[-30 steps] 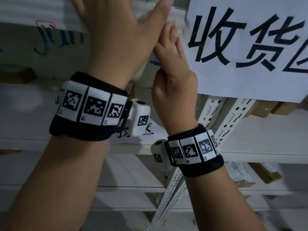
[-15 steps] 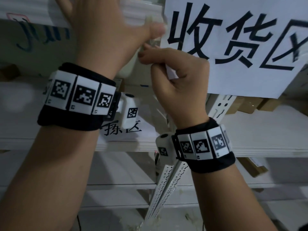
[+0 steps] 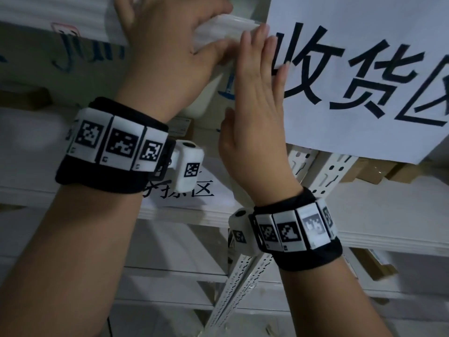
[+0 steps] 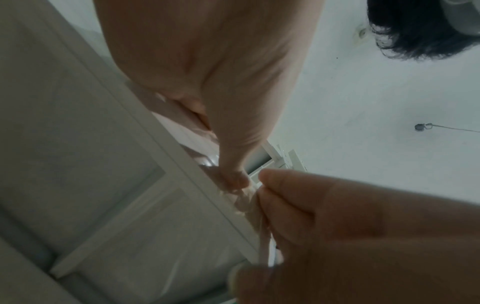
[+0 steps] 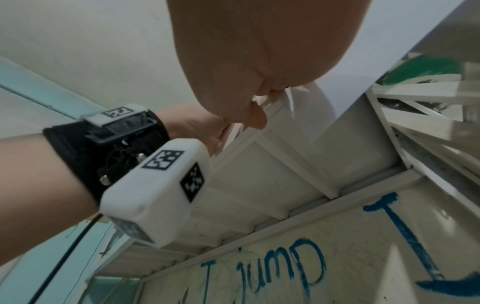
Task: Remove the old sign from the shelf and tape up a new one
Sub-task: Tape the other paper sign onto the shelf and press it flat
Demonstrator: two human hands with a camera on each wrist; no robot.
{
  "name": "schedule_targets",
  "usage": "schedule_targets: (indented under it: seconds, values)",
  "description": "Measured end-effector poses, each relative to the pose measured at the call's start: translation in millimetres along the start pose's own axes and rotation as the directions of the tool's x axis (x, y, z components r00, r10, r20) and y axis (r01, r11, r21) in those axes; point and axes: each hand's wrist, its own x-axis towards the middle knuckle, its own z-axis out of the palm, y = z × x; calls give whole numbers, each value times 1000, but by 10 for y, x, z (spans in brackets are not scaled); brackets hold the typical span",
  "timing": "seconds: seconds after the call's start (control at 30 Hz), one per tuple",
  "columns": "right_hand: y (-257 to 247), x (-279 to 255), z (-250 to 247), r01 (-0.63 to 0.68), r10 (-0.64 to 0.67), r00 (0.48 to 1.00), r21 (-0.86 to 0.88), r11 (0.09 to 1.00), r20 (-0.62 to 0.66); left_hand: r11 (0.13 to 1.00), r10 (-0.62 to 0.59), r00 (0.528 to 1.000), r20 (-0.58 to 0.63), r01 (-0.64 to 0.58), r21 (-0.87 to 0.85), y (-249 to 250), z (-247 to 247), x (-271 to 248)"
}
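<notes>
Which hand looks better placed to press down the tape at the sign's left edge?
Probably the right hand: its straight fingers already lie flat on the sign at that edge. The left hand is busy beside it, seemingly pinching the clear tape against the shelf.

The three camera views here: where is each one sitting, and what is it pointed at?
Head: worn on the head, facing the shelf and the white sign; both forearms, left hand and right hand show.
Left wrist: looks along the left hand up at the ceiling; right hand's fingers and dark hair show.
Right wrist: looks up along the right hand; left wrist band shows.
Shared: both hands meeting at the sign's left edge.
</notes>
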Motion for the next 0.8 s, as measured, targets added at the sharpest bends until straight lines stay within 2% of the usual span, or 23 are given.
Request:
schedule_targets:
  seconds: [0.13, 0.37, 0.47, 0.57, 0.7, 0.8]
  values:
    - [-74, 24, 134, -4, 8, 999, -96, 995, 36, 999, 46, 998, 40, -45, -4, -80, -37, 11]
    - [-155, 102, 301, -21, 32, 997, -148, 989, 72, 984, 89, 996, -3, -88, -154, -123, 9, 16]
    - [-140, 101, 304, -26, 39, 995, -137, 990, 95, 990, 50, 999, -1, -50, -130, -97, 41, 15]
    - [-118, 97, 264, -24, 40, 993, -147, 989, 109, 977, 34, 999, 11, -31, -213, -123, 70, 28]
    - [-163, 74, 157, -44, 62, 987, -119, 992, 151, 938, 104, 995, 5, -96, -332, -170, 81, 23]
    - [-185, 30, 19, -23, 47, 983, -138, 990, 179, 941, 145, 989, -40, -150, -304, -177, 72, 31]
